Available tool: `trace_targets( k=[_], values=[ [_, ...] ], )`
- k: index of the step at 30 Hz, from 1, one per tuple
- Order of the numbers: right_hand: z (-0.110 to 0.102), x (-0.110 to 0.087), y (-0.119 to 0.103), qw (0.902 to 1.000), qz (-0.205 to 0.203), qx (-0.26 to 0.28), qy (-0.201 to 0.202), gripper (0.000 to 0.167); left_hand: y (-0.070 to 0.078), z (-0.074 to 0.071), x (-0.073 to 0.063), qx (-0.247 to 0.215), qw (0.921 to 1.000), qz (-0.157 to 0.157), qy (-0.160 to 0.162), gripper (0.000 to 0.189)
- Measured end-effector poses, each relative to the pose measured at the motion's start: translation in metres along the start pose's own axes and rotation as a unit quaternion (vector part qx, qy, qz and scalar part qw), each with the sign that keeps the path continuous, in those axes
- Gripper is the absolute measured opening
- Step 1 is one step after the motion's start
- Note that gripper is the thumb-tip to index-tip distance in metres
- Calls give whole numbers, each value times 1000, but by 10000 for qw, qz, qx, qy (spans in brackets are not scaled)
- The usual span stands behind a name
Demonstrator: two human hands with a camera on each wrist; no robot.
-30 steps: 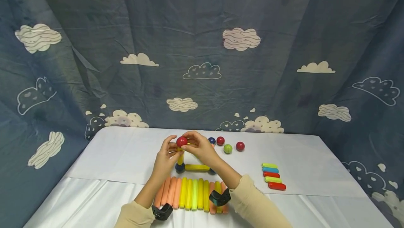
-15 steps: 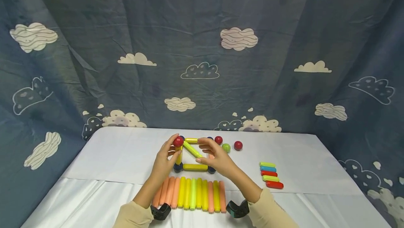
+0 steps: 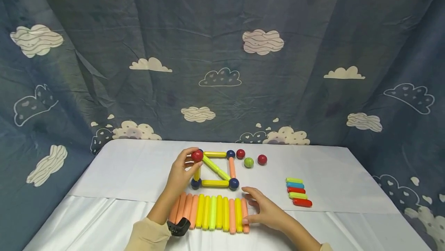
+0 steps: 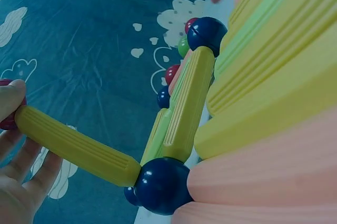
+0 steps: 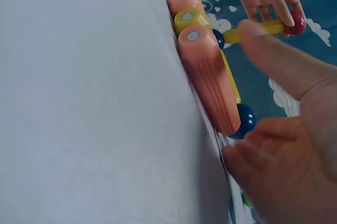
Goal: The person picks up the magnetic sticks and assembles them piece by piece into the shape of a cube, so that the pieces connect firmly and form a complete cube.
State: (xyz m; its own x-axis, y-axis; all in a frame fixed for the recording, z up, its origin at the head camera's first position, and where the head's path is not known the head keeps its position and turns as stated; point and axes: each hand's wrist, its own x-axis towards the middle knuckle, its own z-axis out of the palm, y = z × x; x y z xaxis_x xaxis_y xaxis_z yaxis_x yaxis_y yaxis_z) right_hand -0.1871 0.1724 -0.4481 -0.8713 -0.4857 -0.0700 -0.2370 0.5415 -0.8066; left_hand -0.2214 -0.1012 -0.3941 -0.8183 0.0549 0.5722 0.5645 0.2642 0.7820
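Observation:
My left hand (image 3: 180,173) pinches a red ball (image 3: 197,155) between thumb and fingers. The ball sits on one end of a yellow magnetic rod (image 4: 76,146), whose other end meets a blue ball (image 4: 162,186) at the near left corner of a frame. Rods and blue balls form that frame, crossed by a yellow-green diagonal (image 3: 216,168). The rod under the red ball rises from the table. My right hand (image 3: 265,209) hovers with fingers spread around the rightmost orange rod (image 5: 208,84) of the front row; whether it touches the rod I cannot tell.
A row of orange, yellow and green rods (image 3: 212,213) lies before the frame. Right of the frame are two loose red balls (image 3: 262,160) and a green ball (image 3: 248,162). Several short coloured rods (image 3: 296,190) lie farther right on the white tabletop (image 3: 326,177).
My right hand has let go near the red ball and moved right and toward me, down to the front row's right end. My left hand still holds the red ball on the yellow rod.

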Motion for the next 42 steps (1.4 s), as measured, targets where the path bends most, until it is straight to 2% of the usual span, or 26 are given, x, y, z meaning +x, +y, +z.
trace_targets(
  k=[4,6,9,12,16,23,28,32,36,42],
  values=[
    [0,-1,0,9963,93,-838,-151,83,-1,-1,0,-7,10000,-21,-10,40],
    [0,-1,-1,9952,160,-939,-200,79,-2,-1,0,11,10000,-8,14,40],
    [0,1,-4,9977,292,-533,-302,72,-3,-1,-1,16,10000,38,49,40],
    [0,2,-6,9983,414,93,-398,69,-3,-1,-2,38,10000,53,73,40],
    [1,6,-9,9985,241,358,-340,60,-2,-1,-3,53,9999,-21,107,41],
    [0,28,-28,9981,-550,164,223,56,-2,-2,-2,144,9998,5,101,41],
    [-4,51,-50,9909,-929,110,971,32,-5,-1,-1,197,9997,56,123,41],
    [-8,69,-68,9814,-1195,-178,1491,22,-22,1,0,185,9997,35,158,43],
    [-11,82,-79,9751,-1443,-395,1635,21,-37,2,1,174,9998,-67,97,43],
    [-12,91,-85,9715,-1629,-555,1630,20,-39,1,2,109,9999,-46,-42,42]
  ],
)
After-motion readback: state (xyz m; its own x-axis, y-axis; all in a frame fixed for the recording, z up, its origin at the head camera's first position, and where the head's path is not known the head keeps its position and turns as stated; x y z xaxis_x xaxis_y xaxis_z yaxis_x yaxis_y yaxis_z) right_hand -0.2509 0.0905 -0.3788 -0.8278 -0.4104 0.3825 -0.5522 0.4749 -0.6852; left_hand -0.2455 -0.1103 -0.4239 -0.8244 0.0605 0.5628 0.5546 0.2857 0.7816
